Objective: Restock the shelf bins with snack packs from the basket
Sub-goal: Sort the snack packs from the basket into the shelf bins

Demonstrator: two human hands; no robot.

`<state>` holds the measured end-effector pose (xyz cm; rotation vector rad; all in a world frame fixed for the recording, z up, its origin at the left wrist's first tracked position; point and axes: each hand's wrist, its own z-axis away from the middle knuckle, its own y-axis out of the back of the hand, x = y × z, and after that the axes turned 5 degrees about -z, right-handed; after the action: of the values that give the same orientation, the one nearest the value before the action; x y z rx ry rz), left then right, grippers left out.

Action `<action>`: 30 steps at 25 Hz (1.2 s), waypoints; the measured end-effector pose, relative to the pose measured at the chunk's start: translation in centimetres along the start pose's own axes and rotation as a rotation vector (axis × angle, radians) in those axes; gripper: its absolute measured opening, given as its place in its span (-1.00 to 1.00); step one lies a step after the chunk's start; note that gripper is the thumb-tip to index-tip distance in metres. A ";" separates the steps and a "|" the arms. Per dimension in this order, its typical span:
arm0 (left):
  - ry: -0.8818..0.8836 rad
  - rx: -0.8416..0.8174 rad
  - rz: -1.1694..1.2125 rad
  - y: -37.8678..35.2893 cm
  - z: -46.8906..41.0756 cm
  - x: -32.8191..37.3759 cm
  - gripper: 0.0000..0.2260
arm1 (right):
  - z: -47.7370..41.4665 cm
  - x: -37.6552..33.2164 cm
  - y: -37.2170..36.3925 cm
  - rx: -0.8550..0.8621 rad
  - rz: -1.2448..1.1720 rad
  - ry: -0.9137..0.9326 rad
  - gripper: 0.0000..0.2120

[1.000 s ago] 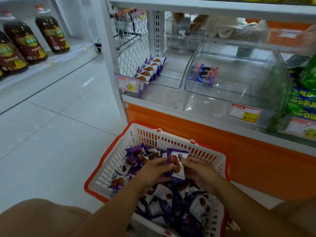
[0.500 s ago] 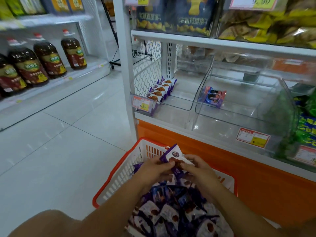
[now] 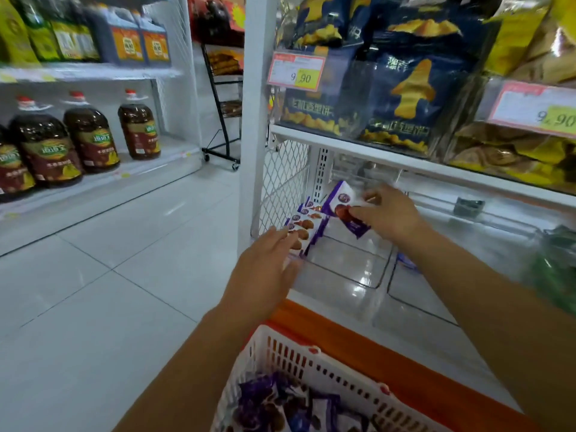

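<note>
Oil bottles (image 3: 90, 135) stand on the left; blue chip bags (image 3: 411, 98) above.

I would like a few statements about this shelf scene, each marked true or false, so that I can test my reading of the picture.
1. The right hand holds a snack pack over the clear bin. True.
2. The left hand grips a second pack. False: it holds nothing, and its straight fingers reach to the row of packs in the bin.
3. The basket is empty. False: purple packs lie in it.
4. The row of packs stands at the bin's left side. True.
5. The bags on the shelf above are red. False: they are dark blue.
</note>
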<state>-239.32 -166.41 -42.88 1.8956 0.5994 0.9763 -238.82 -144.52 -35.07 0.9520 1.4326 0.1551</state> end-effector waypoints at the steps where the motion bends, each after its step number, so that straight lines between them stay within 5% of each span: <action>1: -0.032 0.016 -0.076 -0.7 -0.7 -1.2 -0.57 | -3.5 0.4 -0.7 -0.012 0.146 -0.016 -0.64; 6: -0.086 0.007 -0.108 -3.1 -1.8 -5.1 -0.59 | -13.7 4.8 -5.3 -0.200 0.742 -0.171 -0.64; 11: -0.110 0.064 -0.106 -4.0 -2.4 -6.1 -0.59 | -16.1 5.4 -7.2 -0.329 0.832 -0.280 -0.64; 19: -0.107 0.065 -0.100 -4.4 -2.6 -6.6 -0.61 | -17.2 6.8 -9.0 -0.138 0.873 -0.252 -0.83; 24: -0.092 0.040 -0.062 -4.3 -2.4 -6.5 -0.62 | -16.8 6.9 -9.3 -0.174 1.003 -0.184 -0.86; 30: -0.087 0.042 -0.015 -3.7 -2.2 -6.0 -0.60 | -17.2 6.7 -9.1 -0.307 0.884 -0.312 -0.67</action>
<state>-244.62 -167.82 -47.80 1.9574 0.5861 0.8731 -256.63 -138.33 -43.35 1.2280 0.6021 0.8149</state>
